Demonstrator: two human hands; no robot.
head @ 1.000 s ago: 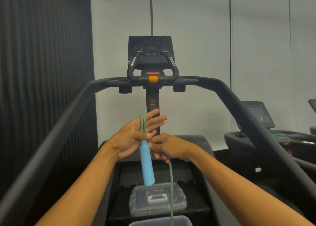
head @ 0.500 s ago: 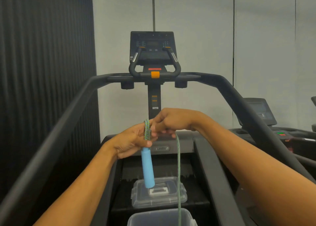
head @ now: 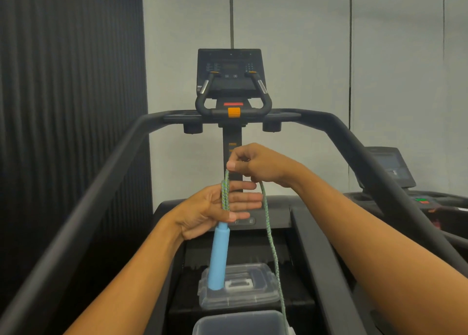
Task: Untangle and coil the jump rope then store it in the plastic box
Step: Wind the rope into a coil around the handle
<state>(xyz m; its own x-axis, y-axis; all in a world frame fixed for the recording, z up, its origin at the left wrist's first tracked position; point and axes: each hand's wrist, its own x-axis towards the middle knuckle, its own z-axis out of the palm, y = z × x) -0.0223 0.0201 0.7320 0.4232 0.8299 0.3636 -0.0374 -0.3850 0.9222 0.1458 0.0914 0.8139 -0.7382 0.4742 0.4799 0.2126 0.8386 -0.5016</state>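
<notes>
Gym treadmill ahead: you are coiling the jump rope over your left hand.
Your left thumb pins the turns against flat fingers, blue handle dangling; your right hand pinches the strand above. Lay each turn snug beside the last. Slack trails down, seemingly into the plastic box, and may snag its rim; the lid lies beyond.

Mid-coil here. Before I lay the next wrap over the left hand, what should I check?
1. Right hand pinches the rope above the coil: ok.
2. Left hand thumb pins the wrapped strands on the palm: ok.
3. Blue handle hangs free below the left hand: ok.
4. Trailing rope free of knots: cannot tell, as it runs out of the bottom of the frame.
5. Plastic box open, lid lying beyond it: ok.
</notes>
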